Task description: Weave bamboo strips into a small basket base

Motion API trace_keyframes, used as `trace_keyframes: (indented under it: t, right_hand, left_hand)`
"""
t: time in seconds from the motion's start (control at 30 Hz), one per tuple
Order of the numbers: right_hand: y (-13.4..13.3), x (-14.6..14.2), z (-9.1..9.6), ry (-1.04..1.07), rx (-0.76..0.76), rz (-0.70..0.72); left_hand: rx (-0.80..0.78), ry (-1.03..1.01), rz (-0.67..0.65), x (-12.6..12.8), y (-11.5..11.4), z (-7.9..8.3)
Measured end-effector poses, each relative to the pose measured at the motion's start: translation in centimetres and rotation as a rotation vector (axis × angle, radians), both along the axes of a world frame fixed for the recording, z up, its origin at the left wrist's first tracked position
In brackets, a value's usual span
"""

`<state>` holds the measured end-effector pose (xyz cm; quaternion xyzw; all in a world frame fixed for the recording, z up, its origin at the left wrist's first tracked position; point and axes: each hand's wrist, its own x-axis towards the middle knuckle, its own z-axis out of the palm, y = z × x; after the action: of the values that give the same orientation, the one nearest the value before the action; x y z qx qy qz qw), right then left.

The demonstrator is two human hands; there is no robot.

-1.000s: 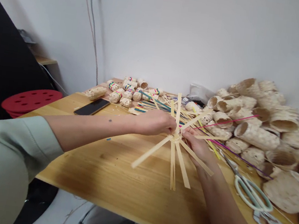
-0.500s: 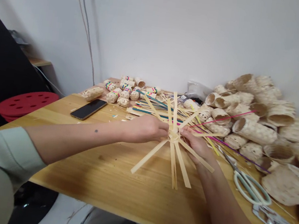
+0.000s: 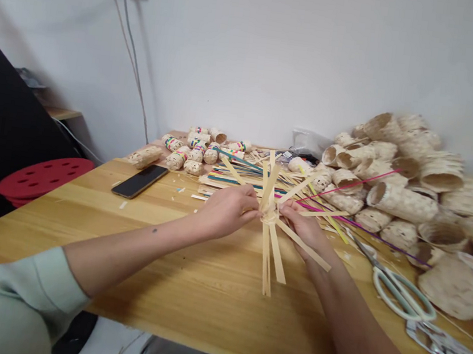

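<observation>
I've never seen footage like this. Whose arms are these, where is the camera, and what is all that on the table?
There is no machine here. A person wears a camera on the head, so you look down along their own bare arms. The left hand and right hand pinch the middle of a star of pale flat strips over a wooden table. On the table lie a phone, scissors, loose coloured strips and a heap of woven baskets.

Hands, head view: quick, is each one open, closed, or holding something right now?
Left hand: closed, pinching the crossed middle of the strips.
Right hand: closed, gripping the same strips from the other side.
</observation>
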<state>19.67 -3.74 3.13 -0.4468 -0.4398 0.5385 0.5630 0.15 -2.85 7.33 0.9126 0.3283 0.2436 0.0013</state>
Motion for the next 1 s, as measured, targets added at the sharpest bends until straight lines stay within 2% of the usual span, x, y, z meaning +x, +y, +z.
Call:
trace_keyframes:
  t: [0.07,0.17,0.27,0.37,0.5,0.67,0.83,1.0]
  right_hand:
    - [0.0,-0.3,0.0,0.031,-0.010,-0.043]
    - [-0.1,-0.8,0.1,0.072,-0.025,-0.120]
    - [-0.1,-1.2,-0.1,0.094,-0.013,-0.177]
    - [0.0,-1.4,-0.6,0.125,-0.012,-0.224]
    - [0.3,-1.3,-1.4,0.168,0.006,-0.262]
    - [0.5,-0.9,-1.5,0.193,0.028,-0.277]
    - [0.6,-0.5,-0.7,0.297,0.100,-0.268]
    - [0.7,-0.2,-0.8,0.363,0.107,-0.225]
  left_hand:
    - [0.035,-0.035,0.070,0.4,0.0,-0.4]
    - [0.178,-0.066,0.187,1.1,0.0,-1.3]
    - [0.254,-0.034,0.271,1.6,-0.1,-2.4]
    - [0.145,-0.021,0.279,1.9,0.0,-3.3]
    - [-0.062,-0.156,0.298,2.0,0.4,-4.0]
    - [-0.111,-0.333,0.134,2.3,1.6,-4.5]
    - [-0.045,-0.583,-0.060,3.2,2.5,-4.6]
    - [0.044,-0.728,-0.168,3.8,2.7,-4.8]
